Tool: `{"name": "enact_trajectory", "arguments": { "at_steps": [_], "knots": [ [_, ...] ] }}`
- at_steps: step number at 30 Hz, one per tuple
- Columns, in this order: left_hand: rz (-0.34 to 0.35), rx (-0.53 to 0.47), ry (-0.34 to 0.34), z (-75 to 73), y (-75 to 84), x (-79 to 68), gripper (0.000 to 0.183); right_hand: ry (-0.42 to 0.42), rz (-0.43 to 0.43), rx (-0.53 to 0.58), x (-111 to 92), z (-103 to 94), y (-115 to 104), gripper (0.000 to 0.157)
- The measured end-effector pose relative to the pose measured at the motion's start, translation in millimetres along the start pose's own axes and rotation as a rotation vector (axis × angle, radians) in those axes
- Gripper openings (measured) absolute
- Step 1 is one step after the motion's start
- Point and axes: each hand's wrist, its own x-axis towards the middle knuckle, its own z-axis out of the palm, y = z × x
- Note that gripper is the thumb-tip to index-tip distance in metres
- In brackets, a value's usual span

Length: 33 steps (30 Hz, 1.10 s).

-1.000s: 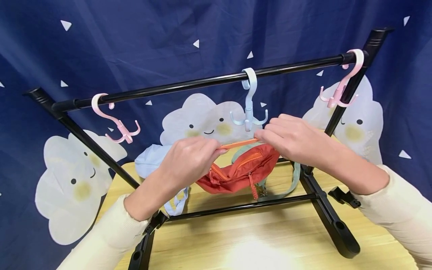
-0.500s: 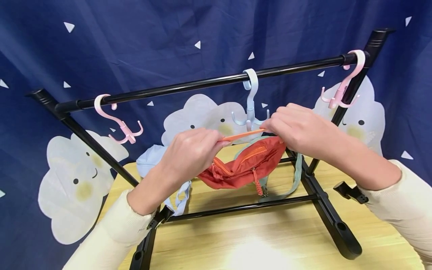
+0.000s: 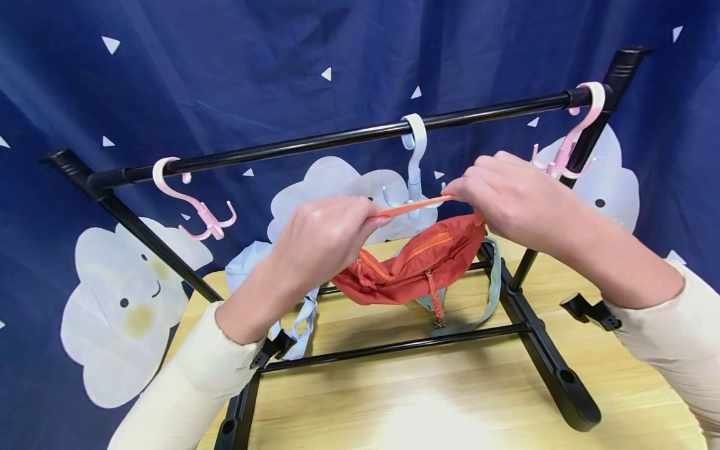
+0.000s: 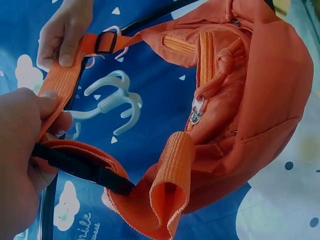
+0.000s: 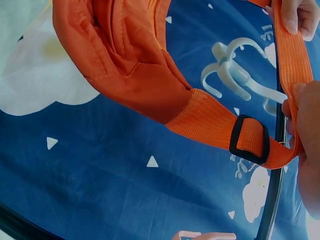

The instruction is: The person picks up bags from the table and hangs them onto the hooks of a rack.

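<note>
A red waist bag with orange zips hangs below both hands by its orange strap. My left hand pinches one end of the stretched strap between thumb and fingers, and my right hand pinches the other. A black buckle sits on the strap near the right hand, and a longer black clip near the left. Behind the strap, the light blue hook hangs from the black rail. Its lower prongs are partly covered by the strap in the head view.
Pink hooks hang at the rail's left end and right end. A light blue bag and a green strap lie on the wooden table. The rack's lower bar crosses in front of them.
Both hands have risen with the waist bag and shifted a little to the right. The strap has come up from below the blue hook to the height of its prongs.
</note>
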Motion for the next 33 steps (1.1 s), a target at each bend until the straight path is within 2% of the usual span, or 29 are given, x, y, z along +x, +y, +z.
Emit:
{"name": "enact_trajectory", "arguments": {
  "at_steps": [3,6,7,9,10,12,13,16,18,19,23,33],
  "knots": [
    [-0.011,-0.005,-0.01,0.6,-1.9,3.8,0.018,-0.007,0.009,0.009,1,-2.1,4,0.031],
    [-0.022,-0.015,-0.018,1.8,-4.2,8.1,0.018,-0.002,0.017,0.003,2,-3.5,8,0.01],
    [-0.026,-0.019,-0.02,2.3,-4.8,9.2,0.018,-0.001,0.019,0.005,2,-3.7,9,0.013],
    [-0.032,-0.02,-0.021,3.1,-5.8,11.1,0.018,-0.001,0.023,0.011,2,-4.1,11,0.029],
    [-0.034,-0.019,-0.021,3.2,-6.2,11.9,0.017,-0.001,0.024,0.011,2,-4.4,12,0.029],
    [-0.04,-0.022,-0.022,3.3,-7.3,13.2,0.017,-0.004,0.025,0.018,2,-5.0,13,0.012],
    [-0.04,-0.022,-0.021,3.1,-7.8,13.7,0.016,-0.005,0.026,0.022,2,-5.2,13,0.009],
    [-0.05,-0.029,-0.025,2.5,-9.4,15.2,0.016,-0.006,0.025,0.024,3,-5.7,15,0.026],
    [-0.058,-0.033,-0.033,2.2,-10.3,16.1,0.016,-0.003,0.026,0.021,3,-5.1,17,0.012],
    [-0.064,-0.033,-0.04,2.3,-10.6,16.5,0.016,0.0,0.026,0.025,3,-4.8,18,0.01],
    [-0.087,-0.036,-0.066,3.6,-12.1,18.4,0.017,0.011,0.029,0.015,3,-2.5,21,0.036],
    [-0.119,-0.044,-0.079,9.5,-18.5,21.6,0.019,0.041,0.038,-0.015,5,7.1,31,0.037]
  ]
}}
